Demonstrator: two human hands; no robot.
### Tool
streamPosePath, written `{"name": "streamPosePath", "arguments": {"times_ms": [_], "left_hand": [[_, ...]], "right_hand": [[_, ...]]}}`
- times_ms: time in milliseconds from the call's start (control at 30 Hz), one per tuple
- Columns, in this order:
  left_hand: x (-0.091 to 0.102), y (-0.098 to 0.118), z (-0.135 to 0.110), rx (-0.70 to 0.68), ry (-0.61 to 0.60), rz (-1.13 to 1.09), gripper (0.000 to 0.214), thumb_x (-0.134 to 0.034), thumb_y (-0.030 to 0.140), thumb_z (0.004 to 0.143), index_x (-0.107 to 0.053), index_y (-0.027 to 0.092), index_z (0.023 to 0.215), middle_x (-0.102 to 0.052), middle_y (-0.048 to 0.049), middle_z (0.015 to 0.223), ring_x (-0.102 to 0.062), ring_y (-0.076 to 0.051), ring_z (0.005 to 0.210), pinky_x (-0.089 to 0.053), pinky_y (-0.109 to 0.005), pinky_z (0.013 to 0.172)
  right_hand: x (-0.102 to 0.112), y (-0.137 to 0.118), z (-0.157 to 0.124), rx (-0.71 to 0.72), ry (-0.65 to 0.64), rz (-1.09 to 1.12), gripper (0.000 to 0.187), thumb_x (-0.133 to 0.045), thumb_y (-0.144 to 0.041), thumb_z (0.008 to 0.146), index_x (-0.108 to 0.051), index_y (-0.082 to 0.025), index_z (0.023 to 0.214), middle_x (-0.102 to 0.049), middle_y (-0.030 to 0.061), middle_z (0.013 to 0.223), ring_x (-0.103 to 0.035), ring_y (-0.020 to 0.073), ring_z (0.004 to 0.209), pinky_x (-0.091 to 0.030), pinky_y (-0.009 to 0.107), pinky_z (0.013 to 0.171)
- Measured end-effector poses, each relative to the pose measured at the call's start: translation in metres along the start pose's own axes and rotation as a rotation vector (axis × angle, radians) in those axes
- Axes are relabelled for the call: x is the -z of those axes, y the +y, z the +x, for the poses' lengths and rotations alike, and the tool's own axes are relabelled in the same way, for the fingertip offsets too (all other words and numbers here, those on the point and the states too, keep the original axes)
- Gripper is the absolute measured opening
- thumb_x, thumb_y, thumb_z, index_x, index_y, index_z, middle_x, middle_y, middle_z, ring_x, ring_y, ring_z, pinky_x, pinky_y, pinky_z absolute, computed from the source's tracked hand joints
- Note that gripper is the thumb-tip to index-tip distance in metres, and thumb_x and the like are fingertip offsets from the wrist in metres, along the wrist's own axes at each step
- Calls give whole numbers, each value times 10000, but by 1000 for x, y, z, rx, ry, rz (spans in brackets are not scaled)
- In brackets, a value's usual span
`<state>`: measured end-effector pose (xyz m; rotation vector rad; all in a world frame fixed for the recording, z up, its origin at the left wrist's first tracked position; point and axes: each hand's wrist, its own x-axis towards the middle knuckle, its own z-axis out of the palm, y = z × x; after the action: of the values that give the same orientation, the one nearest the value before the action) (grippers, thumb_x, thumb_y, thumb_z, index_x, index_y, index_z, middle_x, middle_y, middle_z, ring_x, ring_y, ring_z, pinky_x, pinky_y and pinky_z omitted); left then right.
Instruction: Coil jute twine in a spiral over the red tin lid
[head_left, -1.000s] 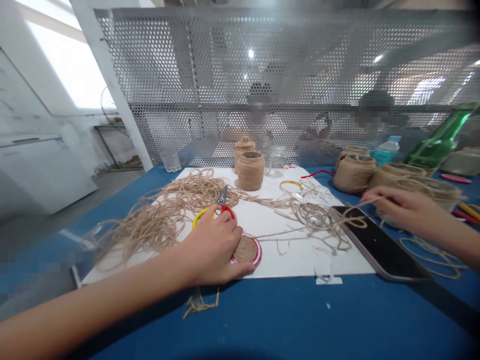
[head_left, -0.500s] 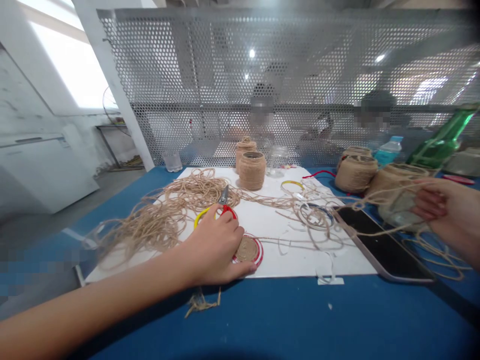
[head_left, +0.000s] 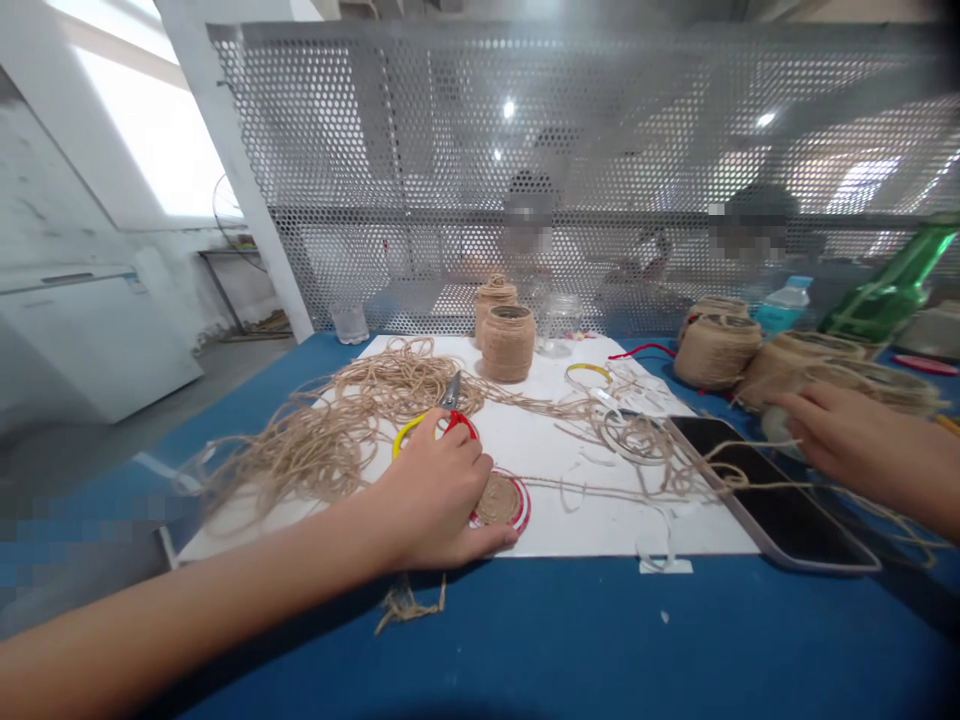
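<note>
My left hand (head_left: 442, 490) lies over a small twine coil (head_left: 496, 502) in a red and white ring, thumb along its near edge and fingers bent over its left side. Its fingertips are partly hidden. Scissors (head_left: 452, 392) with yellow and red handles lie just beyond the knuckles. At the right, my right hand (head_left: 862, 440) is closed, pinching jute twine (head_left: 787, 443) beside the phone (head_left: 765, 490). Strands run across the phone and white sheet (head_left: 600, 530) toward the coil. A tangled twine heap (head_left: 315, 440) spreads left of the scissors.
Twine-wrapped jars (head_left: 508, 343) and a clear glass jar (head_left: 559, 325) stand at the back. More wrapped jars (head_left: 716, 352), a blue bottle (head_left: 784, 305) and a green bottle (head_left: 889, 290) are at the right. A perforated metal panel (head_left: 420, 170) closes off the far side.
My right hand has moved left and slightly down, and the twine strands by the phone hang slacker. My left hand stays on the coil.
</note>
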<state>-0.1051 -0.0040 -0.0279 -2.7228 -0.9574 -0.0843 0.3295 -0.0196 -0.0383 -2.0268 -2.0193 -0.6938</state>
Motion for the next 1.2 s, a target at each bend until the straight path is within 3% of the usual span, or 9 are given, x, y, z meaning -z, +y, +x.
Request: {"name": "streamPosePath", "arguments": {"times_ms": [100,200,300,367,467,633,900,1067,1200], "left_hand": [[-1,0,0,0,6,-4,546,-424,644,803,-637,142,783,-640,-102,787,-540,-256,807,-297,-497,913],[-1,1,-1,4,10,-16,538,-426,639,803,-638,146,784,-640,-100,783,-538,-254,804,-305,-490,904],[0,1,-1,7,5,-16,532,-436,637,798,-636,144,780,-641,-100,782,-538,-254,803,-309,-487,899],[1,1,0,7,-3,-15,531,-442,636,796,-634,141,774,-640,-100,778,-538,-254,800,-309,-491,899],[1,1,0,4,-3,-13,531,-442,633,798,-635,138,779,-638,-99,772,-537,-256,803,-305,-502,905],[0,1,-2,-12,54,2,521,-441,627,802,-631,143,765,-620,-94,767,-532,-254,820,-271,-522,948],[0,-3,-2,-39,76,31,560,-483,676,747,-648,141,777,-599,-95,816,-524,-261,838,-282,-514,947],[0,-3,-1,-67,79,24,539,-474,650,773,-662,146,744,-601,-82,767,-515,-249,831,-276,-493,951],[0,-2,0,-72,82,26,539,-465,645,779,-658,143,739,-603,-82,759,-514,-246,824,-271,-492,955]], "right_hand": [[-4,-4,-10,160,-143,-85,514,-398,-102,784,-486,-136,1290,-579,189,1096,-531,246,897,-372,369,745],[6,-24,-26,195,-125,-146,642,-418,-135,734,-399,-291,1357,-464,127,1341,-452,320,1134,-355,477,776],[30,-62,-39,397,-21,-63,777,-492,-199,674,-277,-319,1411,-367,104,1424,-374,340,1230,-350,540,844],[46,-96,-43,484,-8,63,713,-497,-278,751,-260,-301,1423,-356,90,1431,-351,305,1263,-379,496,903],[60,-150,-42,538,83,252,475,-418,-220,846,-402,-203,1321,-452,125,1333,-392,264,1230,-379,435,968],[48,-213,-27,643,-6,402,420,-408,-62,808,-466,-120,1220,-549,145,1146,-505,248,1047,-428,398,880],[29,-224,-8,595,-144,309,211,-420,-99,847,-565,-147,993,-581,68,823,-531,218,765,-384,349,694],[32,-223,-13,558,-200,291,164,-395,-161,889,-556,-151,853,-545,76,839,-500,198,737,-353,317,652],[36,-224,-12,533,-169,370,195,-357,-160,906,-534,-143,826,-542,76,826,-492,192,755,-354,306,666]]}}
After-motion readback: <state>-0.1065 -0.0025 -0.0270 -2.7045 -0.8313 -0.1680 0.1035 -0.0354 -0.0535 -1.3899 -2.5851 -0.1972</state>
